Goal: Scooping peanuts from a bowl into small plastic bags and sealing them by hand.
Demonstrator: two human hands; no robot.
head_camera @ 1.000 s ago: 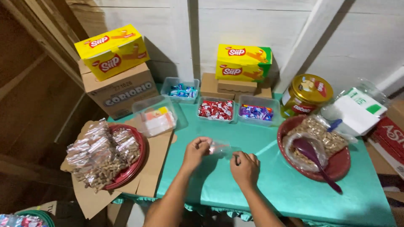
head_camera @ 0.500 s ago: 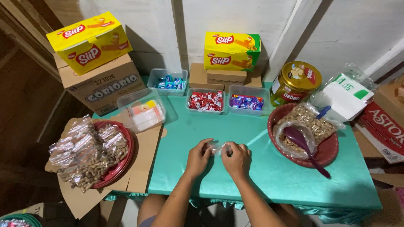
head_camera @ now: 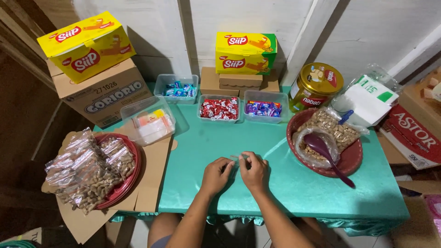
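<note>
Teal cloth is covering the table (head_camera: 294,193), and at its near middle a small clear plastic bag (head_camera: 236,158) is being pinched between both hands. Left hand (head_camera: 216,175) and right hand (head_camera: 253,171) are closing their fingertips on it, seemingly pressing its edge. Right of them, a red bowl (head_camera: 351,158) of peanuts with a purple spoon (head_camera: 328,154) is sitting within reach; filled packets (head_camera: 85,167) are piling on the left.

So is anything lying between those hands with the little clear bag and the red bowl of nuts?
Nothing visible. The left hand and right hand pinch the small clear bag; only bare green tabletop lies before the red bowl.
</note>
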